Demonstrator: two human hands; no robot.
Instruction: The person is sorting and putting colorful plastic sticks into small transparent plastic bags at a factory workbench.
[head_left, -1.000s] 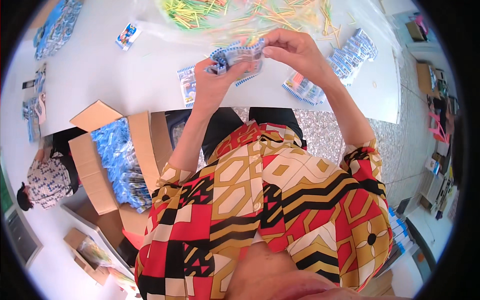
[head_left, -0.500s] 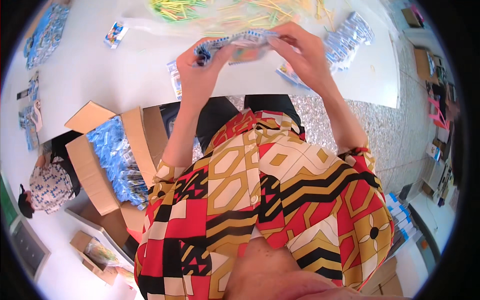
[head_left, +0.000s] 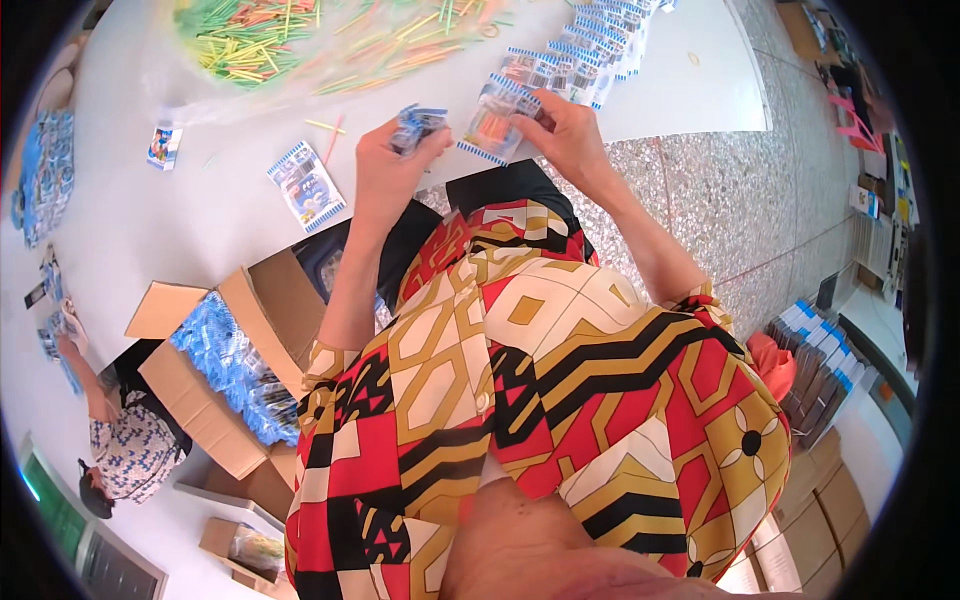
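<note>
My left hand (head_left: 388,165) is closed on a crumpled blue-and-white packet (head_left: 418,128) above the near edge of the table. In my right hand (head_left: 567,140), pinched between thumb and fingers, is a flat plastic packet (head_left: 496,120) with blue striped ends and something orange-pink showing inside. The two packets are apart. A loose blue-and-white packet (head_left: 306,188) lies on the table left of my left hand. Beyond my right hand, a row of overlapping packets (head_left: 600,45) stretches toward the far edge.
Thin coloured sticks (head_left: 250,40) lie on clear plastic film on the white table (head_left: 230,130). A small packet (head_left: 164,146) lies farther left. Below the table, an open carton (head_left: 190,385) holds many blue packets (head_left: 235,360). Another person (head_left: 140,445) sits at the left.
My hands have separated and come nearer the table edge, each with a packet. The view has shifted, showing more of the sticks and packet row.
</note>
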